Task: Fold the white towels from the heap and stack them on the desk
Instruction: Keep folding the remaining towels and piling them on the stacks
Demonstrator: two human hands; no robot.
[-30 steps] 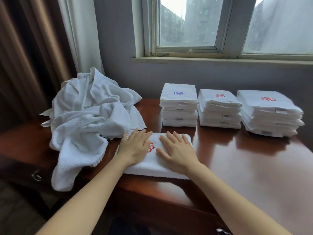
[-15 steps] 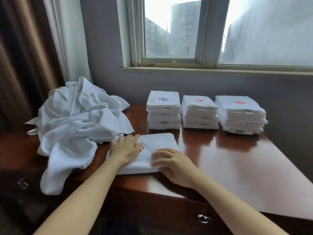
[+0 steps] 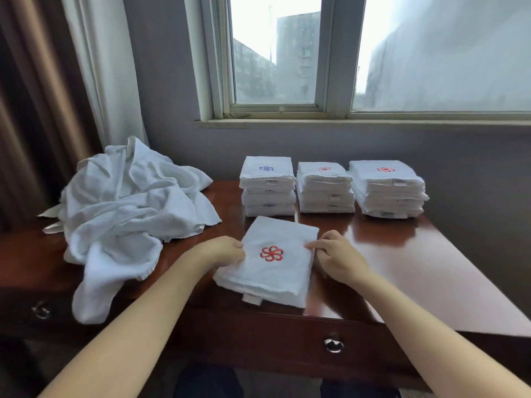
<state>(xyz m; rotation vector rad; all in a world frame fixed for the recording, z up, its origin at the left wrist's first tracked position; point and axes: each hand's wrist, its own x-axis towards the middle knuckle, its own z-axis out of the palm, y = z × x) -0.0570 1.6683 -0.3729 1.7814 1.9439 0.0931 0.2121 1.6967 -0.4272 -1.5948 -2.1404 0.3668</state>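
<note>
Fingers (image 3: 238,248) of my left hand (image 3: 222,252) curl round the left edge of the folded towel (image 3: 273,278), and my right hand (image 3: 337,255) pinches its right edge. The towel, red flower emblem up, sits at the near middle of the glossy red-brown desk (image 3: 402,268); I cannot tell whether it is lifted. The heap (image 3: 129,208) of white towels sprawls over the desk's left side. Three stacks (image 3: 325,188) of folded towels line the far edge against a grey wall (image 3: 166,81), under a window (image 3: 275,53). A white curtain (image 3: 106,67) and a brown drape (image 3: 34,110) hang at left. A metal drawer knob (image 3: 333,344) shows on the desk's near face.
</note>
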